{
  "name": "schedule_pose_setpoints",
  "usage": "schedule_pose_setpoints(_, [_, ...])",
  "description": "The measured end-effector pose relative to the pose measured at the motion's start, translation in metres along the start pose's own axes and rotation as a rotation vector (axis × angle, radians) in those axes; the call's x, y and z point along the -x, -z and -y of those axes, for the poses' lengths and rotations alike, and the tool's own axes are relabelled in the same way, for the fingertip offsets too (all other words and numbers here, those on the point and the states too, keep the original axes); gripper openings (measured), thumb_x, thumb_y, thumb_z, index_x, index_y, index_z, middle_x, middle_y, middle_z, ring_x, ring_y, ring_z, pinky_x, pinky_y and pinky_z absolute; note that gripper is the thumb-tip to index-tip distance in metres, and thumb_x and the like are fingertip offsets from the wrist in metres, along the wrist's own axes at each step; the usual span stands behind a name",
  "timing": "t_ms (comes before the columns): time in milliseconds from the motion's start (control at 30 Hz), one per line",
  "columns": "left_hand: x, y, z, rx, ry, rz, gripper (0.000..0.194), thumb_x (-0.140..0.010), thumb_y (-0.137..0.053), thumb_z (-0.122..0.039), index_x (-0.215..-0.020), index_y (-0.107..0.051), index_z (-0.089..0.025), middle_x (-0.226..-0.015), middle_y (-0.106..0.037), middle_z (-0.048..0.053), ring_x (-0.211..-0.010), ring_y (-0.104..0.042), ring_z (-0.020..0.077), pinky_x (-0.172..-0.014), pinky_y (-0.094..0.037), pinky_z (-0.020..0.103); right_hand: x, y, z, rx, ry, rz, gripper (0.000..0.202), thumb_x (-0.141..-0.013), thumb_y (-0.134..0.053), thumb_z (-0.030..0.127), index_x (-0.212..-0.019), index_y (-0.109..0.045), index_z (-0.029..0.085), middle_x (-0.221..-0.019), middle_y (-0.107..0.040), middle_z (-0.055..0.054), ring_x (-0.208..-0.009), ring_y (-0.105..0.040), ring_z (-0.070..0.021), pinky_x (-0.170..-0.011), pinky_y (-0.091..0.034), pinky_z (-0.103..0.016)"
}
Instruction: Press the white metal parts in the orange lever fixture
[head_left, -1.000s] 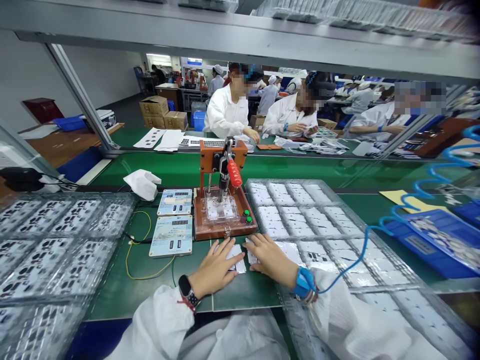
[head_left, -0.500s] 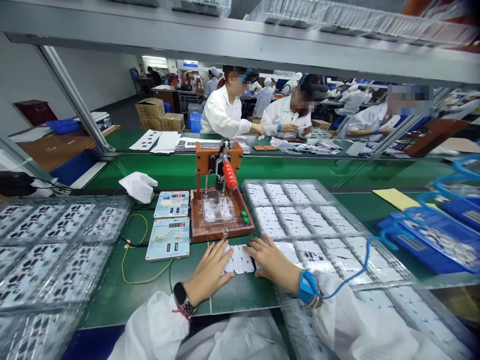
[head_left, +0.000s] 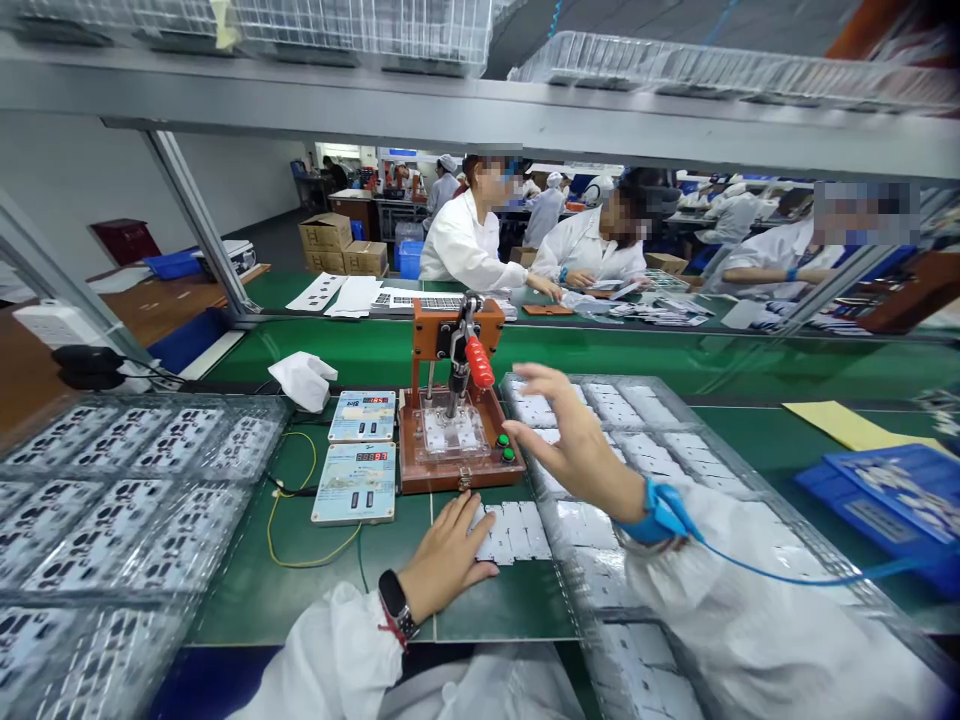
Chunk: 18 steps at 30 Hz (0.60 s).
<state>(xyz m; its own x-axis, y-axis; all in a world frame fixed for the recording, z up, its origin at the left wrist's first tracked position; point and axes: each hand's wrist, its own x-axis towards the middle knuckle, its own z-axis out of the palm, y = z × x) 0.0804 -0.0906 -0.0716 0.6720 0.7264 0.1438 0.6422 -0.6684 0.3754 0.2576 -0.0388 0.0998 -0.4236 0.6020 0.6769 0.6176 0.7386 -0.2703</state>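
My left hand (head_left: pixel 450 555) lies flat on the green bench, its fingers stretched out over the left edge of a group of thin white plates (head_left: pixel 517 532). The plates lie side by side with small dark marks on them. My right hand (head_left: pixel 577 440) is raised, thumb and fingers apart and holding nothing, in front of a clear tray (head_left: pixel 664 400) of similar white plates. Just beyond the plates stands a brown toggle-clamp press (head_left: pixel 457 470) with a red handle (head_left: pixel 480 362) and a clear plastic fixture. Green buttons (head_left: pixel 507 449) sit on its right side, near my right thumb.
Two display boxes (head_left: pixel 354 482) with wires stand left of the press. Another clear tray (head_left: pixel 161 475) holds dark-marked plates at left. A blue bin (head_left: pixel 885 490) of small parts is at right. A blue cord (head_left: pixel 810 580) trails from my right wristband. Co-workers sit across the bench.
My right hand has left the plates' right edge and risen up beside the press, fingers spreading. My left hand stays on the plates. The view has shifted slightly.
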Motion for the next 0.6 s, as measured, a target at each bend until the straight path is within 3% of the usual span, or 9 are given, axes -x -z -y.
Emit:
schedule_pose_setpoints(67, [0.001, 0.003, 0.0, 0.02, 0.002, 0.02, 0.075, -0.076, -0.069, -0.047, -0.137, -0.039, -0.014, -0.146, -0.032, 0.023, -0.137, -0.026, 0.0358, -0.108, -0.031, 0.053, -0.026, -0.006, 0.003, 0.012, 0.174, -0.017, 0.037, -0.092, -0.046, 0.037, -0.125, -0.04, 0.02, -0.139, -0.04, -0.015, -0.132, -0.037, -0.0252, -0.105, -0.038, -0.05])
schedule_pose_setpoints(133, [0.005, 0.007, 0.002, 0.046, 0.005, 0.027, 0.082, -0.072, -0.072, -0.049, -0.138, -0.037, -0.014, -0.147, -0.031, 0.023, -0.138, -0.024, 0.0361, -0.108, -0.031, 0.054, -0.043, -0.018, 0.0, 0.042, 0.337, -0.034, 0.031, -0.095, -0.04, 0.032, -0.123, -0.044, 0.019, -0.137, -0.044, -0.014, -0.133, -0.036, -0.0244, -0.106, -0.038, -0.05])
schedule_pose_setpoints(200, [0.011, 0.011, 0.006, 0.075, 0.01, 0.022, 0.083, -0.072, -0.073, -0.047, -0.139, -0.036, -0.016, -0.148, -0.03, 0.022, -0.138, -0.023, 0.0342, -0.108, -0.031, 0.053, -0.053, -0.027, -0.004, 0.045, 0.466, -0.112, 0.023, -0.096, -0.038, 0.027, -0.112, -0.052, 0.017, -0.124, -0.055, -0.013, -0.126, -0.044, -0.0231, -0.102, -0.043, -0.047])
schedule_pose_setpoints(300, [0.018, 0.016, 0.011, 0.104, 0.025, 0.028, 0.082, -0.072, -0.075, -0.044, -0.139, -0.035, -0.018, -0.149, -0.029, 0.019, -0.139, -0.024, 0.0318, -0.109, -0.031, 0.052, -0.072, -0.024, -0.004, -0.062, 0.483, -0.306, 0.023, -0.096, -0.04, 0.032, -0.105, -0.055, 0.018, -0.103, -0.064, -0.01, -0.103, -0.06, -0.0183, -0.089, -0.052, -0.037])
schedule_pose_setpoints(400, [0.018, 0.019, 0.011, 0.109, 0.028, 0.048, 0.079, -0.072, -0.074, -0.044, -0.138, -0.038, -0.019, -0.149, -0.03, 0.018, -0.138, -0.025, 0.0318, -0.108, -0.031, 0.053, -0.118, -0.003, 0.0, -0.173, 0.304, -0.359, 0.03, -0.098, -0.036, 0.036, -0.114, -0.052, 0.016, -0.083, -0.064, -0.002, -0.072, -0.062, -0.009, -0.068, -0.053, -0.024])
schedule_pose_setpoints(433, [0.017, 0.018, 0.011, 0.107, 0.023, 0.051, 0.078, -0.073, -0.073, -0.044, -0.138, -0.038, -0.019, -0.149, -0.03, 0.018, -0.138, -0.025, 0.0317, -0.108, -0.03, 0.053, -0.137, 0.002, -0.001, -0.243, 0.193, -0.288, 0.033, -0.097, -0.036, 0.038, -0.113, -0.052, 0.014, -0.078, -0.063, 0.001, -0.063, -0.061, -0.0057, -0.06, -0.05, -0.019])
schedule_pose_setpoints(533, [0.013, 0.016, 0.01, 0.099, 0.008, 0.051, 0.075, -0.074, -0.072, -0.045, -0.137, -0.04, -0.018, -0.148, -0.032, 0.018, -0.138, -0.026, 0.0316, -0.108, -0.031, 0.052, -0.186, 0.005, -0.023, -0.37, -0.255, 0.03, 0.052, -0.096, -0.015, 0.034, -0.11, -0.045, -0.005, -0.079, -0.059, 0.003, -0.054, -0.052, 0.0046, -0.056, -0.038, -0.012])
schedule_pose_setpoints(600, [0.011, 0.014, 0.009, 0.1, 0.006, 0.038, 0.075, -0.074, -0.072, -0.045, -0.136, -0.041, -0.017, -0.146, -0.035, 0.018, -0.136, -0.03, 0.0314, -0.108, -0.031, 0.051, -0.19, -0.004, -0.046, -0.346, -0.36, 0.026, 0.044, -0.095, -0.026, 0.033, -0.1, -0.05, -0.004, -0.077, -0.059, 0.001, -0.054, -0.052, 0.0024, -0.053, -0.037, -0.013])
